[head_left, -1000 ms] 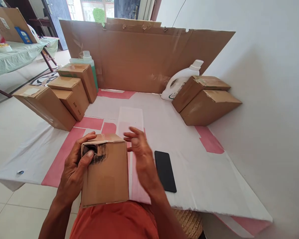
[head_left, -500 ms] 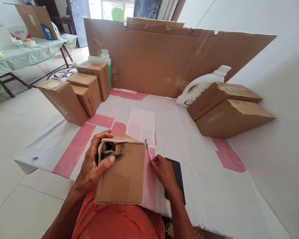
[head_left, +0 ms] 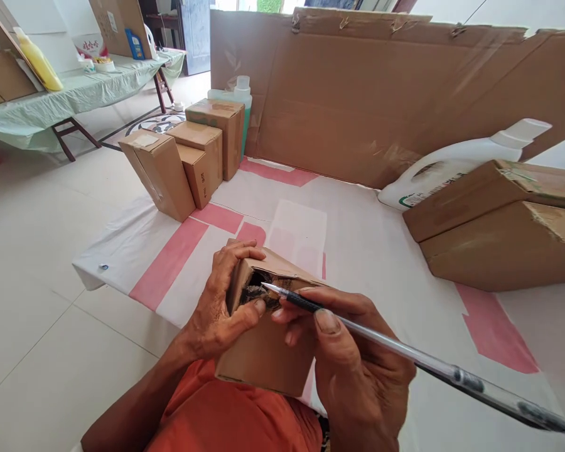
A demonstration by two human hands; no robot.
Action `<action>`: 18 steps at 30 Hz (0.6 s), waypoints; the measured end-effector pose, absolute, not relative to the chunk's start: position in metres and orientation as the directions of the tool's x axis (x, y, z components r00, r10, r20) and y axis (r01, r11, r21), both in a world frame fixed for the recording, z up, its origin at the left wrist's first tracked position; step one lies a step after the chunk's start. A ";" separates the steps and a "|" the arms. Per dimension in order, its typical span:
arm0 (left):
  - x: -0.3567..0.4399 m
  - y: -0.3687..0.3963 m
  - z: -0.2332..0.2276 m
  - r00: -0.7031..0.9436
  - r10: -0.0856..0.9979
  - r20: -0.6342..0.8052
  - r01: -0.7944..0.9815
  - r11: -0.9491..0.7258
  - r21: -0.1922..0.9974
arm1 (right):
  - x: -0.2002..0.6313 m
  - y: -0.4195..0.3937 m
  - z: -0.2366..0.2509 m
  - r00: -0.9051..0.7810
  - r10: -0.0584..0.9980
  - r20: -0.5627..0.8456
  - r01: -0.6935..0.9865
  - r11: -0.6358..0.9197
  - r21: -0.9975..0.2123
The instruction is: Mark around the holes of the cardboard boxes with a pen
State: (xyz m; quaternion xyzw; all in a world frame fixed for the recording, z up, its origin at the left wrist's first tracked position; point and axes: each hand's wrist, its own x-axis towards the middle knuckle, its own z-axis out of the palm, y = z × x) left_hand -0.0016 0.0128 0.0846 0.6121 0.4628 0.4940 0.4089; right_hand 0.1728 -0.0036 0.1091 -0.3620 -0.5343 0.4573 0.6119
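Note:
My left hand (head_left: 230, 301) grips a small cardboard box (head_left: 268, 351) at its upper left corner, thumb on the front face and fingers over the top. A ragged hole with blackened edges (head_left: 257, 285) opens in that face next to the thumb. My right hand (head_left: 353, 351) pinches a clear-barrelled gel pen (head_left: 381, 339) by its black grip. The pen's tip points left, at the hole; whether it touches the box I cannot tell. The box is tilted above the table's near edge, close to my body, its right side partly hidden by my right hand.
Several closed cartons (head_left: 204, 154) and a green-liquid jug (head_left: 245, 107) stand at the left of the white-clothed table (head_left: 348, 232). A cardboard panel (head_left: 348, 94) rises behind. On the right, a white jug (head_left: 452, 163) sits behind two leaning boxes (head_left: 494, 238). Another table (head_left: 98, 88) is farther left.
My right hand has lifted the pen from the table beside the box up to the hole, close to the camera. The left hand still holds the box. The view has swung left.

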 end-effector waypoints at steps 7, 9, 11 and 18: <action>-0.002 0.015 0.082 0.127 0.952 0.279 0.145 -0.296 0.944 | 0.173 -0.005 0.106 -0.018 0.908 0.418 0.068 0.418 -0.906; -0.001 0.015 0.082 0.132 0.951 0.280 0.148 -0.298 0.943 | 0.172 -0.005 0.108 -0.010 0.913 0.408 0.109 0.406 -0.907; -0.001 0.015 0.083 0.133 0.954 0.269 0.153 -0.287 0.945 | 0.172 -0.004 0.110 -0.026 0.913 0.408 0.152 0.406 -0.901; -0.001 0.016 0.084 0.141 0.958 0.251 0.149 -0.271 0.951 | 0.182 -0.001 0.110 -0.096 0.890 0.446 0.227 0.456 -0.861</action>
